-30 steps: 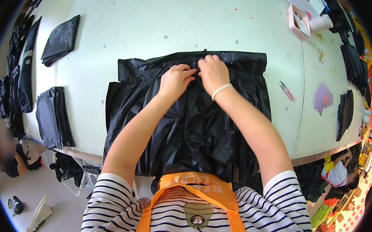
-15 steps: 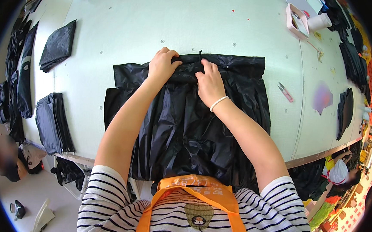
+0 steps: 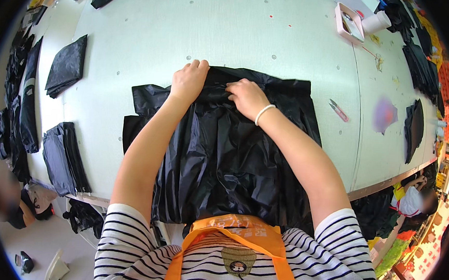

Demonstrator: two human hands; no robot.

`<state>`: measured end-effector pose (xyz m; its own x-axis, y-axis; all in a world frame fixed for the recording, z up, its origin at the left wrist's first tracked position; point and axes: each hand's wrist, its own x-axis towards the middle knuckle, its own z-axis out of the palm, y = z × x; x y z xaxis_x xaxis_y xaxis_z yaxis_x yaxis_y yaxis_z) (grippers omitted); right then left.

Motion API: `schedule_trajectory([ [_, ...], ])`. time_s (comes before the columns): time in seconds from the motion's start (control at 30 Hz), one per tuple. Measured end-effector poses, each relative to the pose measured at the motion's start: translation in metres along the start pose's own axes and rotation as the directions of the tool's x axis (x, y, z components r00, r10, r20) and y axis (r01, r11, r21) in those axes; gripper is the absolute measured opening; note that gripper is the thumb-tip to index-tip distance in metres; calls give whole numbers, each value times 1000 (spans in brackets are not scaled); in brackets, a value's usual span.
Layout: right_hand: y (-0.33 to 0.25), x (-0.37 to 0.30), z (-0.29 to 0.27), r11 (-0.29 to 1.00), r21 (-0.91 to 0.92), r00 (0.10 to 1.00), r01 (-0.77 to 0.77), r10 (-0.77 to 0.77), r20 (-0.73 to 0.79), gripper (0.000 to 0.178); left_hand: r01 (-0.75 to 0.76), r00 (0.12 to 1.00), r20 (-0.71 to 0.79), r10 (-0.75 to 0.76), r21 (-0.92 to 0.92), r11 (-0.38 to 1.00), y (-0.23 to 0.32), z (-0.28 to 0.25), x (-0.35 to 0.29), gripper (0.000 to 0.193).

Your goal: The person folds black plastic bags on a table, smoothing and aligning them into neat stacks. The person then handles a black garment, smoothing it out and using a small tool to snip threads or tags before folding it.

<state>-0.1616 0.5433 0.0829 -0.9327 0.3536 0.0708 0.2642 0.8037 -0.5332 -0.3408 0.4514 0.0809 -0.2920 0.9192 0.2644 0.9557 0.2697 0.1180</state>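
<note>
A shiny black garment (image 3: 218,155) lies creased across the table, its lower part hanging over the near edge toward me. At its far edge my left hand (image 3: 188,81) is closed, with the fingertips curled around the black fabric band. Just to the right, my right hand (image 3: 248,96) pinches the fabric a little below that edge, thumb and fingers close together. A white beaded bracelet (image 3: 261,114) circles my right wrist. Whether a cord lies between the right fingertips cannot be made out. The band's right end (image 3: 296,88) lies loose on the table.
Thread snips (image 3: 339,110) with pink handles lie right of the garment. Folded black pieces (image 3: 66,157) and a folded black bundle (image 3: 67,66) lie at left. A pink tray (image 3: 347,23) and white cup (image 3: 377,22) stand far right. People (image 3: 420,200) sit at both sides.
My right hand has shifted left and turned inward; my left fingers have closed more tightly at the band. A black cord end that stuck up past the far edge is out of sight.
</note>
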Motion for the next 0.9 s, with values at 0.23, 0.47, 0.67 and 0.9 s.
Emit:
schedule_trajectory([
  [0.23, 11, 38, -12, 943, 55, 936, -328, 316, 157, 24, -360, 933, 21, 360, -8, 933, -18, -28, -9, 10],
  [0.47, 10, 47, -7, 908, 58, 909, -414, 410, 79, 24, -143, 977, 166, 132, 54, 988, -26, -53, -26, 15],
  [0.67, 11, 44, -4, 914, -93, 919, -394, 389, -69, 27, -205, 972, 121, 201, 21, 979, 21, -58, -28, 32],
  [0.9, -7, 37, -4, 870, -262, 907, -419, 416, -70, 16, -51, 999, -12, 51, -388, 920, 73, 12, -42, 56],
])
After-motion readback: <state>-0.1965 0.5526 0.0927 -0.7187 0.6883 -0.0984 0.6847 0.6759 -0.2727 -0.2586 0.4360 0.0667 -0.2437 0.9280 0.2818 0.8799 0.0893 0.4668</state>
